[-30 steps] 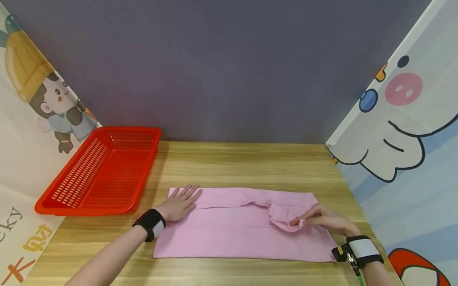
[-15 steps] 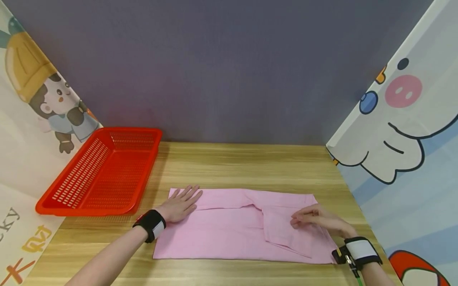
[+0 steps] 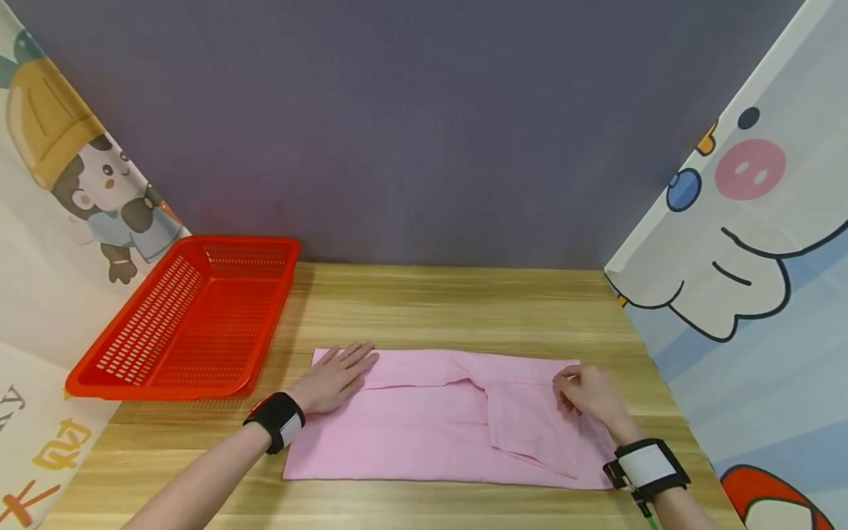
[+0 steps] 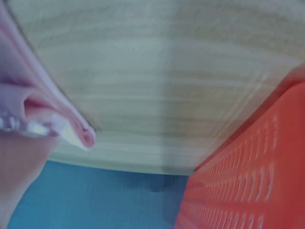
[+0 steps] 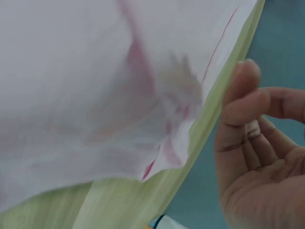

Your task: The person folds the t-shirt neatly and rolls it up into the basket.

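A pink folded cloth (image 3: 424, 434), perhaps a garment, lies lengthwise on the wooden table. My left hand (image 3: 334, 383) rests flat on its upper left corner, fingers spread. In the left wrist view, part of that hand shows beside a folded edge of the pink cloth (image 4: 45, 107). At the cloth's right end, my right hand (image 3: 592, 397) is over the upper corner with bent fingers. The right wrist view has the fingers of the right hand (image 5: 257, 152) loosely curled beside the cloth (image 5: 86, 95), with no fabric visible between them. A squarish flap (image 3: 530, 427) lies flat left of this hand.
A red perforated plastic basket (image 3: 225, 324) stands on the table (image 3: 450, 302) at the left. A dark grey panel (image 3: 424, 132) rises behind the table. Cartoon-printed sheets (image 3: 748, 294) border both sides.
My right hand has let go of the pinched flap, which dropped and now lies flat pointing toward the front. That hand then moved right and slightly back. My left hand stays in place.
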Available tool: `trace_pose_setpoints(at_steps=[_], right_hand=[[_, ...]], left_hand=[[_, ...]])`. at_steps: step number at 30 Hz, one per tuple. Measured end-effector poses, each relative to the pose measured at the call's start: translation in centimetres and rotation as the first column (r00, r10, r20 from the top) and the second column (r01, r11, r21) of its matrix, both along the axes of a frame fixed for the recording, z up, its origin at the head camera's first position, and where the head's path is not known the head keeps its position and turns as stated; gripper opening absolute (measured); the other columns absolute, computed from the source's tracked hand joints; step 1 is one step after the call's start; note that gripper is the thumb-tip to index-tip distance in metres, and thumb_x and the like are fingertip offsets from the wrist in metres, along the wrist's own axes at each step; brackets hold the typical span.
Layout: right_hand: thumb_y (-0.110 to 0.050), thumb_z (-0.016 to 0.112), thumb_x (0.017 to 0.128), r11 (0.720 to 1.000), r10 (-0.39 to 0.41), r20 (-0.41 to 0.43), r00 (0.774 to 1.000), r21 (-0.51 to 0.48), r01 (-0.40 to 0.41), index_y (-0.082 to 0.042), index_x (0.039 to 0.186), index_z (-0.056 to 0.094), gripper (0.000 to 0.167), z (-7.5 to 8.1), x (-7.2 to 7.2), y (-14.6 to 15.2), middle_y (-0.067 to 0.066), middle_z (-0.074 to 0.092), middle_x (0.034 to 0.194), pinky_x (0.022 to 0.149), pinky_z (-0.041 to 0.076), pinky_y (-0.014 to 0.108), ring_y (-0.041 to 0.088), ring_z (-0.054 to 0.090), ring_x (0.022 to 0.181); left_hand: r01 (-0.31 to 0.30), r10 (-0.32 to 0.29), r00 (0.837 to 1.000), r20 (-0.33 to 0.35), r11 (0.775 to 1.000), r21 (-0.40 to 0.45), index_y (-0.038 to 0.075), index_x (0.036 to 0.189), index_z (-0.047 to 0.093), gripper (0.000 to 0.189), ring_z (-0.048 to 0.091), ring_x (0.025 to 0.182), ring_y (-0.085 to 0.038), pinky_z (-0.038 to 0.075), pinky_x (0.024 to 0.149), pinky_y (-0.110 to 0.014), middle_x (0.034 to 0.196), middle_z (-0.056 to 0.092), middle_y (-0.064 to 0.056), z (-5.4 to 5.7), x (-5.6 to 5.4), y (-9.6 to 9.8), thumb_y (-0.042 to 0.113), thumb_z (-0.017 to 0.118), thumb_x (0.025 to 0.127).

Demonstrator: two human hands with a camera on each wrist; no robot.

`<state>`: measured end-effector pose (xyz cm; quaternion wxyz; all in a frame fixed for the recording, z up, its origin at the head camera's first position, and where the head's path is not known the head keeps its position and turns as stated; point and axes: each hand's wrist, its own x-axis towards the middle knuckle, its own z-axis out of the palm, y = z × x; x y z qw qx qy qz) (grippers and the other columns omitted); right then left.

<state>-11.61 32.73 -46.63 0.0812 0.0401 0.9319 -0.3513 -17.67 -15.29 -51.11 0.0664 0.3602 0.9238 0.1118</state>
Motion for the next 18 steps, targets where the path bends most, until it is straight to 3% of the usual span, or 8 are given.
trace_pose_setpoints(at_steps=[3, 6, 10, 18], right_hand=[[-0.012, 0.054, 0.098, 1.000, 0.014, 0.046, 0.999, 0.000, -0.014, 0.000, 0.076, 0.069, 0.029, 0.2, 0.2, -1.0, 0.004, 0.065, 0.061, 0.050, 0.051, 0.028, 0.015, 0.061, 0.054], [-0.015, 0.055, 0.098, 0.999, 0.005, 0.070, 0.998, 0.038, -0.008, -0.002, 0.073, 0.070, 0.033, 0.5, 0.2, -1.8, 0.004, 0.066, 0.062, 0.052, 0.050, 0.027, 0.014, 0.062, 0.056], [-0.021, 0.057, 0.097, 0.995, 0.007, 0.084, 0.996, 0.097, -0.015, -0.002, 0.071, 0.071, 0.035, 0.8, 0.1, -2.6, 0.003, 0.065, 0.061, 0.052, 0.044, 0.026, 0.014, 0.059, 0.056], [-0.032, 0.057, 0.099, 0.996, 0.030, 0.179, 0.983, 0.081, -0.046, 0.000, 0.077, 0.069, 0.041, 1.5, 0.1, -3.7, 0.002, 0.058, 0.061, 0.052, 0.037, 0.025, 0.013, 0.050, 0.054]], left_hand=[[0.082, -0.069, 0.988, -0.136, 0.992, 0.092, 0.008, 0.147, 0.051, 0.049, 0.043, 0.144, -0.037, 0.035, 0.116, -0.059, 0.155, 0.047, -0.015, -0.3, -0.2, 0.2, 0.019, 0.060, 0.100], [0.133, -0.101, 0.977, -0.190, 0.978, 0.160, 0.009, 0.135, 0.062, 0.039, 0.053, 0.133, -0.032, 0.042, 0.112, -0.053, 0.139, 0.060, -0.011, -0.4, -0.4, 0.7, 0.016, 0.064, 0.097], [0.129, -0.098, 0.979, -0.181, 0.978, 0.167, 0.012, 0.124, 0.067, 0.028, 0.057, 0.122, -0.026, 0.047, 0.108, -0.047, 0.125, 0.063, -0.006, -0.3, -0.4, 1.2, 0.017, 0.063, 0.097], [0.059, -0.047, 0.992, -0.120, 0.994, 0.092, 0.011, 0.125, 0.067, 0.027, 0.060, 0.120, -0.026, 0.050, 0.103, -0.047, 0.126, 0.064, -0.008, 0.0, -0.6, 1.6, 0.020, 0.059, 0.100]])
